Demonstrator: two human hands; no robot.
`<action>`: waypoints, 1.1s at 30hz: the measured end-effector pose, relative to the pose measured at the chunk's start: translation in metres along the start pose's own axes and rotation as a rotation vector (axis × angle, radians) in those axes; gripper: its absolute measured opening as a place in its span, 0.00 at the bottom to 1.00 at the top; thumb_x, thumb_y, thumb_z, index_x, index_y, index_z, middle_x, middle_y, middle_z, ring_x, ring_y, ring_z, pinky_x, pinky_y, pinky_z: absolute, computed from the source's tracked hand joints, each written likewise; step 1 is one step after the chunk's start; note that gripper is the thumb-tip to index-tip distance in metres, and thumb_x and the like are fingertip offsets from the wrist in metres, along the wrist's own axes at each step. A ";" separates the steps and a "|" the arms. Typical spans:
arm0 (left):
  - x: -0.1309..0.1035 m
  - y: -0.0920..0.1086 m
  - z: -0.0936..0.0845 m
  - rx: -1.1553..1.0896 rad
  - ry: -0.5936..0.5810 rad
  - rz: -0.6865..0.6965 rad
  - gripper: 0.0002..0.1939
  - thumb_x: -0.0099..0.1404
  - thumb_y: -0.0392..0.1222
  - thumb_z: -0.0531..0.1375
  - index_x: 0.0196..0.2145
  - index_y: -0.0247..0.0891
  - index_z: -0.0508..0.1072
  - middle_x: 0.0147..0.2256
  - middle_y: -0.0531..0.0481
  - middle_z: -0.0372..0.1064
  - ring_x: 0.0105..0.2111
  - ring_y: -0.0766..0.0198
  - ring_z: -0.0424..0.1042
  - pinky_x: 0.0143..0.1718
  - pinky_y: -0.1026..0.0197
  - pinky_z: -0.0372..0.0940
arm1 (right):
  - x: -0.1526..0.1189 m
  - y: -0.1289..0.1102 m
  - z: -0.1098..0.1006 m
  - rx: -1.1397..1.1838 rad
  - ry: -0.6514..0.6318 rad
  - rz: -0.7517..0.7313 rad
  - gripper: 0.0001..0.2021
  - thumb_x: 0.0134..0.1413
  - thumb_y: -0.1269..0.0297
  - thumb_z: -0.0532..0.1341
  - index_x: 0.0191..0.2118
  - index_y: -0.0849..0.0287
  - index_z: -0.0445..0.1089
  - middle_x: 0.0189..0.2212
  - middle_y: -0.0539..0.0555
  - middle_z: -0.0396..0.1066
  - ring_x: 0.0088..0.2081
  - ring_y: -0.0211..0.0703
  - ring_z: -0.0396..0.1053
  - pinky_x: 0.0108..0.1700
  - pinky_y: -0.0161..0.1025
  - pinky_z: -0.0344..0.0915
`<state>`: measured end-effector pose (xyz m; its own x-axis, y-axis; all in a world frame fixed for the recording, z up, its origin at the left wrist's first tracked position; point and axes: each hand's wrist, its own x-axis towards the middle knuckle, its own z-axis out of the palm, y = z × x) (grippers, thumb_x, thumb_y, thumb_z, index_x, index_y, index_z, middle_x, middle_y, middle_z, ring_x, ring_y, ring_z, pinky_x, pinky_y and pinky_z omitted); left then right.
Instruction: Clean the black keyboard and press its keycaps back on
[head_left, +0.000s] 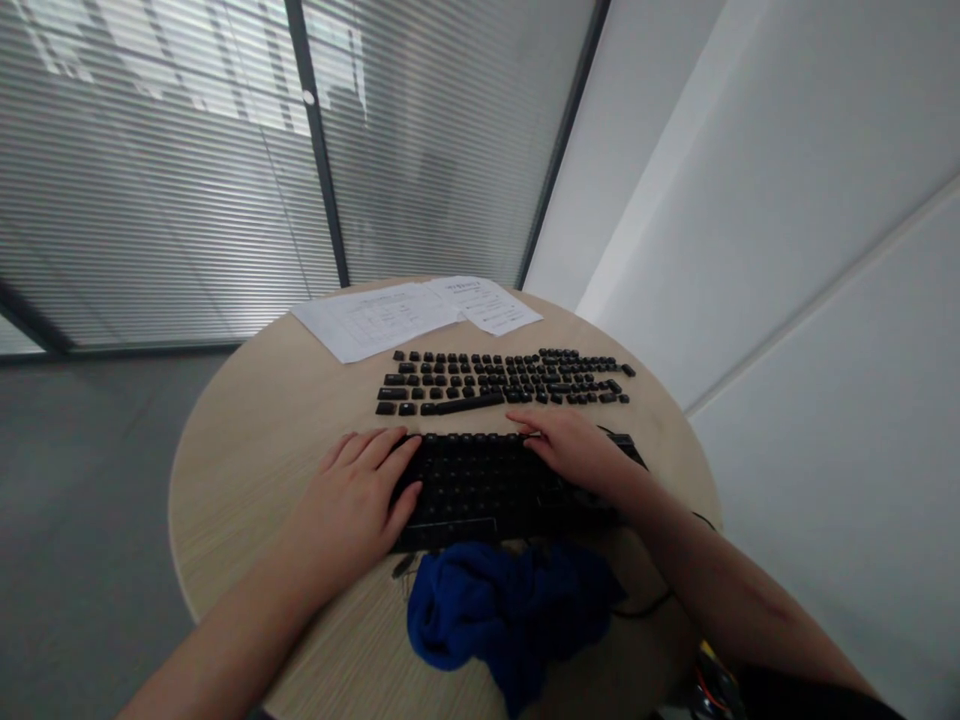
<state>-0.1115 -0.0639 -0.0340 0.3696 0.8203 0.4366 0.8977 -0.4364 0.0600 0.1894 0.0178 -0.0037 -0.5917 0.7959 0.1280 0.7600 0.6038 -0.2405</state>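
A black keyboard (pixel 472 490) lies in front of me on the round wooden table. Small caps line its far edge; the rest of its face is dark and hard to make out. My left hand (pixel 356 495) rests at its left end with fingers apart, index finger and thumb touching the keyboard, the others reaching past its side. At the far edge, right of the middle, is my right hand (pixel 574 445). Its index finger points left while the lower fingers close near the top row; what they hold is unclear. Loose black keycaps (pixel 480 380) lie in rows beyond, with a long space bar (pixel 470 403).
A crumpled blue cloth (pixel 510 610) lies at the keyboard's near side. Printed paper sheets (pixel 390 318) cover part of the table's far side. A black cable (pixel 645 608) runs by my right forearm. The table (pixel 247 440) borders a white wall (pixel 810 300) on the right.
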 end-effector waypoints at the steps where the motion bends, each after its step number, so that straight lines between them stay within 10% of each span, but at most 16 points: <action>1: 0.000 -0.001 0.000 -0.001 0.002 0.005 0.25 0.72 0.50 0.50 0.57 0.34 0.74 0.56 0.36 0.72 0.55 0.42 0.70 0.59 0.38 0.63 | 0.001 0.001 0.000 0.003 -0.003 -0.002 0.24 0.60 0.74 0.61 0.61 0.58 0.71 0.50 0.58 0.79 0.51 0.52 0.75 0.57 0.49 0.68; 10: -0.003 -0.004 0.005 -0.025 0.010 -0.010 0.24 0.71 0.48 0.52 0.57 0.35 0.74 0.56 0.36 0.72 0.54 0.42 0.70 0.58 0.38 0.63 | 0.003 0.009 -0.019 0.137 0.093 0.031 0.22 0.58 0.68 0.64 0.59 0.55 0.73 0.45 0.54 0.81 0.36 0.42 0.77 0.46 0.41 0.72; 16: -0.004 -0.005 0.007 -0.047 0.011 -0.028 0.24 0.71 0.48 0.52 0.57 0.36 0.74 0.57 0.38 0.72 0.55 0.43 0.69 0.60 0.38 0.61 | 0.062 0.072 -0.059 -0.105 0.232 0.148 0.13 0.61 0.67 0.63 0.49 0.54 0.80 0.46 0.53 0.80 0.46 0.46 0.77 0.53 0.42 0.70; 23: -0.005 -0.006 0.010 -0.081 0.047 -0.039 0.22 0.70 0.46 0.53 0.57 0.37 0.75 0.57 0.38 0.72 0.55 0.44 0.69 0.60 0.36 0.61 | 0.136 0.144 -0.064 -0.246 0.028 0.328 0.11 0.56 0.72 0.66 0.44 0.57 0.81 0.43 0.53 0.81 0.44 0.43 0.77 0.51 0.36 0.68; 33: -0.007 -0.005 0.014 -0.088 0.078 -0.032 0.22 0.68 0.43 0.55 0.56 0.38 0.75 0.56 0.39 0.73 0.54 0.42 0.71 0.59 0.34 0.62 | 0.166 0.169 -0.046 -0.234 -0.133 0.320 0.13 0.52 0.68 0.69 0.45 0.60 0.81 0.42 0.55 0.81 0.41 0.42 0.75 0.46 0.35 0.67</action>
<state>-0.1155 -0.0616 -0.0499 0.3184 0.8042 0.5018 0.8829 -0.4442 0.1518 0.2321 0.2539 0.0209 -0.3337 0.9415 -0.0466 0.9427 0.3331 -0.0207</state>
